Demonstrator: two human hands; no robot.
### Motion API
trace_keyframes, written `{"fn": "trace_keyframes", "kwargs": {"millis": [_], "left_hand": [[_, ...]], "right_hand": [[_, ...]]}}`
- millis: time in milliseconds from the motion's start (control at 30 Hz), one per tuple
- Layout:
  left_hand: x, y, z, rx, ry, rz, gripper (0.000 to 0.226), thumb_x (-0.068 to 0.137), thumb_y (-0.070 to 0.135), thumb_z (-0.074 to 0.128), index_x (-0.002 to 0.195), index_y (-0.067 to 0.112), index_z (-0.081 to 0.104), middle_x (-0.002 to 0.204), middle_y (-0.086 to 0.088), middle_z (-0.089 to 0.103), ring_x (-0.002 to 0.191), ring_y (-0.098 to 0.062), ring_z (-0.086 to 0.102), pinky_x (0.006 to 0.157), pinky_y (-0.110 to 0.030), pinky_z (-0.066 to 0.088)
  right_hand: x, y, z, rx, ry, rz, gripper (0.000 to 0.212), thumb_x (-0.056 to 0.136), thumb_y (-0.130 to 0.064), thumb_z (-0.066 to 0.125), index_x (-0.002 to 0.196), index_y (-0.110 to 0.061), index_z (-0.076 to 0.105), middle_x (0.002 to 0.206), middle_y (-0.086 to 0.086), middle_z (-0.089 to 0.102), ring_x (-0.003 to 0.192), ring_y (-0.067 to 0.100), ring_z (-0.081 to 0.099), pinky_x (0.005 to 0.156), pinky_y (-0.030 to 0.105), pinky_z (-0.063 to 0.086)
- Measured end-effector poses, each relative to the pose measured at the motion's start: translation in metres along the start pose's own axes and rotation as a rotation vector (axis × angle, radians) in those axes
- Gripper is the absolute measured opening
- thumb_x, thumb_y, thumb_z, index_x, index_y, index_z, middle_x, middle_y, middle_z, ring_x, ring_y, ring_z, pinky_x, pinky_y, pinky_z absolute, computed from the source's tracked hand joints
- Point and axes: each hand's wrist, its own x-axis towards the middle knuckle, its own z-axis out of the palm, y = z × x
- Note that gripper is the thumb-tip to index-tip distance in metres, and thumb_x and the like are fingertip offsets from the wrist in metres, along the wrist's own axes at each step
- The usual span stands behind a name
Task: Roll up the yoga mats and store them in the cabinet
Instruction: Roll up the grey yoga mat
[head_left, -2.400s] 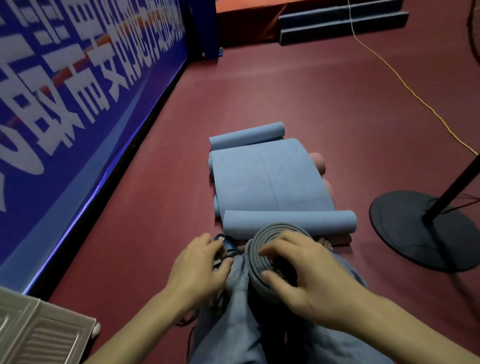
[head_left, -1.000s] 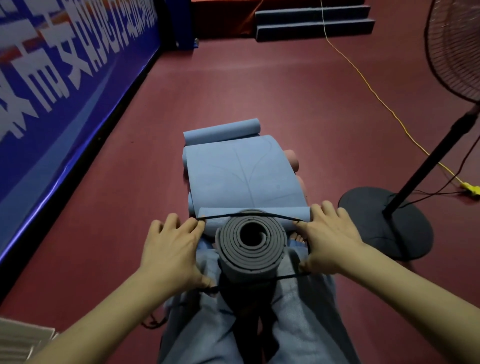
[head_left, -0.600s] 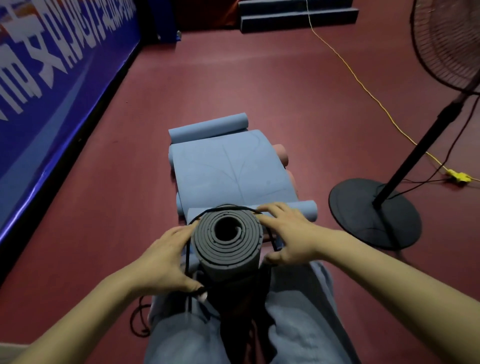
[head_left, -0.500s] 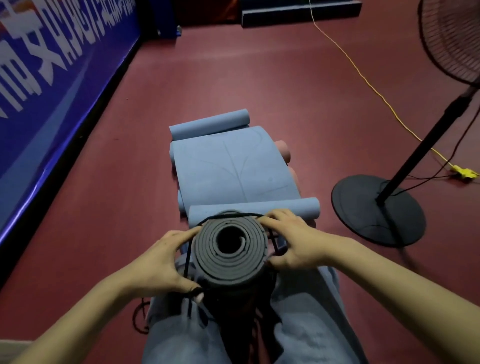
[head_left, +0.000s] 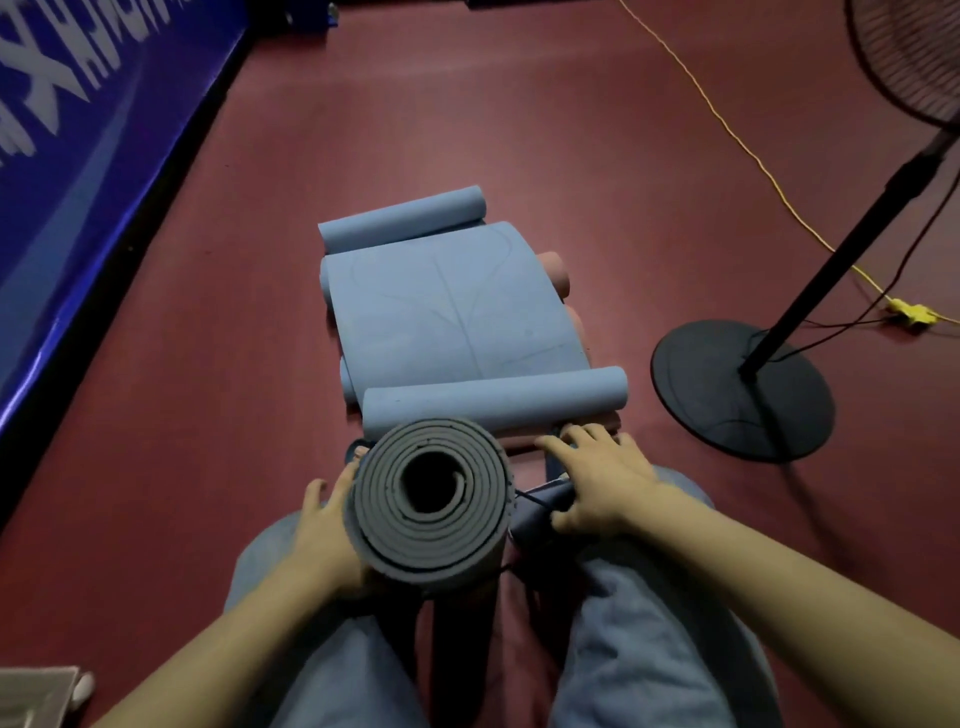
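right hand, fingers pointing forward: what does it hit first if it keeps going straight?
Probably the blue mat roll lying crosswise just ahead of the right hand. The fingertips already sit near its edge, with a pink mat under it; depth is unclear.

This looks like a sports hall or gym. A dark red sports floor (head_left: 519, 130) runs wide and open, edged on the left by a blue banner (head_left: 93, 156) with large white characters. Rolled blue yoga mats (head_left: 457, 322) lie stacked on the floor, and a pedestal fan (head_left: 743, 389) stands right, fed by a yellow cable (head_left: 727, 124).
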Motion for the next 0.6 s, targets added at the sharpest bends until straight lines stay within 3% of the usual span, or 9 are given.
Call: {"fn": "trace_keyframes", "kwargs": {"millis": [100,267,367,400,433,467,500,533,600], "left_hand": [[0.027,0.005,0.013,-0.063,-0.202,0.011,0.078,0.087,0.058,0.063,0.155,0.033,0.033,0.163,0.001,0.032,0.154,-0.031,0.014,0.122,-0.050,0.012],[0.043,0.016,0.018,-0.146,-0.402,0.010,0.060,0.096,0.046,0.044,0.153,0.027,0.037,0.164,-0.005,0.029,0.152,-0.034,0.020,0.122,-0.053,0.016],[0.042,0.023,-0.001,-0.429,-0.441,-0.095,0.020,0.108,0.019,0.039,0.101,0.020,0.057,0.144,-0.013,0.055,0.122,-0.024,0.053,0.105,-0.028,0.039],[0.044,0.020,-0.001,-0.436,-0.436,-0.094,0.040,0.109,0.012,0.039,0.080,0.036,0.028,0.135,-0.002,0.060,0.111,-0.016,0.057,0.098,-0.019,0.040],[0.039,0.019,-0.008,-0.408,-0.492,-0.018,0.056,0.108,0.015,0.045,0.094,0.044,-0.002,0.118,0.016,0.061,0.100,-0.003,0.056,0.096,-0.015,0.040],[0.034,0.015,-0.013,-0.380,-0.470,0.007,0.096,0.104,0.032,0.045,0.107,-0.008,-0.043,0.098,0.031,0.061,0.088,0.009,0.053,0.101,-0.019,0.041],[0.033,0.010,-0.007,-0.414,-0.441,0.021,0.072,0.088,0.052,0.049,0.142,0.004,0.051,0.070,0.045,0.057,0.080,0.010,0.054,0.106,-0.030,0.043],[0.031,0.003,0.004,-0.479,-0.350,0.057,0.025,0.072,0.065,0.049,0.092,0.066,0.063,0.061,0.047,0.053,0.080,0.006,0.057,0.102,-0.040,0.048],[0.032,-0.007,0.044,-0.610,-0.148,0.124,0.033,0.054,0.071,0.071,0.078,0.048,0.071,0.074,0.031,0.066,0.080,-0.003,0.065,0.087,-0.042,0.057]], "right_hand": [[0.023,0.004,0.016,0.028,-0.062,0.157,0.099,0.070,-0.066,0.071,0.151,-0.029,0.028,0.153,0.007,0.037,0.140,0.031,0.033,0.110,0.048,0.033],[0.040,0.013,0.034,0.164,-0.202,0.288,0.078,0.071,-0.066,0.073,0.133,-0.025,0.047,0.142,0.004,0.051,0.131,0.030,0.049,0.103,0.044,0.040],[0.042,0.026,0.029,0.154,-0.301,0.325,0.071,0.075,-0.056,0.078,0.132,-0.021,0.056,0.137,0.004,0.059,0.125,0.026,0.059,0.095,0.036,0.046],[0.042,0.028,0.026,0.154,-0.302,0.331,0.071,0.075,-0.054,0.079,0.133,-0.019,0.057,0.135,0.003,0.061,0.123,0.025,0.061,0.093,0.035,0.048],[0.043,0.029,0.027,0.151,-0.301,0.320,0.071,0.075,-0.052,0.079,0.134,-0.019,0.057,0.135,0.003,0.061,0.122,0.025,0.061,0.093,0.035,0.049],[0.041,0.027,0.026,0.118,-0.321,0.288,0.071,0.075,-0.051,0.080,0.134,-0.020,0.057,0.135,0.004,0.060,0.122,0.025,0.060,0.095,0.036,0.049],[0.040,0.020,0.028,0.084,-0.360,0.249,0.070,0.075,-0.050,0.080,0.134,-0.021,0.057,0.134,0.004,0.060,0.123,0.027,0.060,0.097,0.037,0.050],[0.039,0.012,0.032,0.038,-0.402,0.206,0.066,0.075,-0.049,0.080,0.132,-0.023,0.058,0.131,0.005,0.061,0.122,0.029,0.060,0.098,0.039,0.049],[0.033,-0.005,0.043,0.013,-0.446,0.157,0.037,0.081,-0.043,0.071,0.115,-0.029,0.065,0.114,0.008,0.063,0.119,0.033,0.061,0.102,0.046,0.047]]}}
